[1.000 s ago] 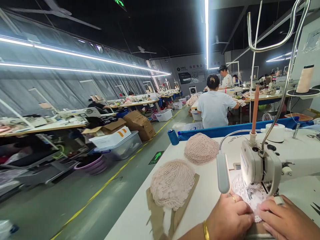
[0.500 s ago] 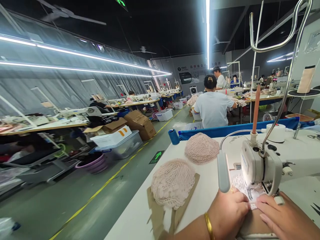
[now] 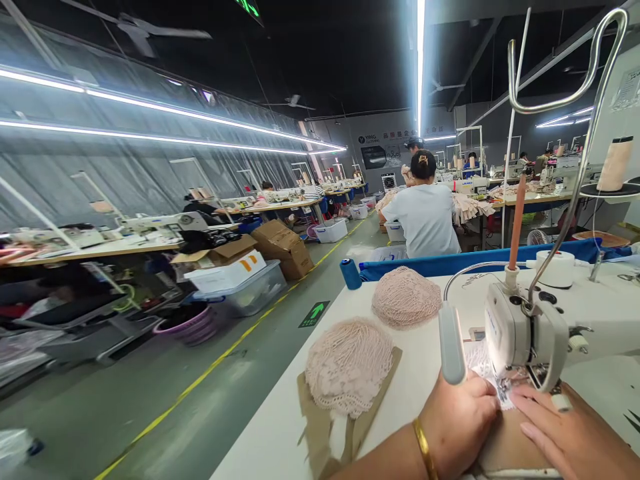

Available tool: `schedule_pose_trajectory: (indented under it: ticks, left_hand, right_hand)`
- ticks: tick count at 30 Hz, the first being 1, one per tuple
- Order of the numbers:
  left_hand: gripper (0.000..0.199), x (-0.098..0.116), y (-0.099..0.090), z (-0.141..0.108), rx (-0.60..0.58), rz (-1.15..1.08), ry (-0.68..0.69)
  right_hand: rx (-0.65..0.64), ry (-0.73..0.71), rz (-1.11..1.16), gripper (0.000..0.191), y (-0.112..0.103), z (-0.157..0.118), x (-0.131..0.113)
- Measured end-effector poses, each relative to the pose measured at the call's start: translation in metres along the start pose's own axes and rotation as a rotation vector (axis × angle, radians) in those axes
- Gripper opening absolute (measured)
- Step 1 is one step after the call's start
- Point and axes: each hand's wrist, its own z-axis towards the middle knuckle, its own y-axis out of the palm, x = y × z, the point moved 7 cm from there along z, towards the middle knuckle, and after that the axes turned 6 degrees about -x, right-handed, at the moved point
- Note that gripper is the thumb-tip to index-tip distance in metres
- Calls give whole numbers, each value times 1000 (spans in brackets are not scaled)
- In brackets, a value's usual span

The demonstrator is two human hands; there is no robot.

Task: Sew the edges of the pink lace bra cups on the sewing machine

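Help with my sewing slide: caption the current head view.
Left hand and right hand at lace under a sewing machine, two domed lace pieces to their left.

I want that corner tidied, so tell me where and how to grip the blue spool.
Grip the blue spool around its middle, probably best from the near side: it stands on end, round-sided and exposed there, at the far left corner of the table, with blue cloth close on its right.
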Motion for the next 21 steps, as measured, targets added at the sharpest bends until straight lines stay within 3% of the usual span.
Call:
schedule_pose_trajectory:
  ticks: [9, 15, 20, 21]
  left_hand:
    - [27, -1, 0, -2, 47, -6, 25]
    - [26, 0, -2, -2, 89, 6, 34]
    - [4, -4, -6, -6, 73, 42, -83]
    - [8, -3, -6, -7, 39, 27, -92]
  right_hand:
    - [48, -73, -123, 43, -7, 10, -11]
    - [33, -89, -111, 37, -6, 8, -11]
    - [-15, 43, 15, 30, 2, 5, 6]
    - [-12, 82, 52, 30, 2, 5, 12]
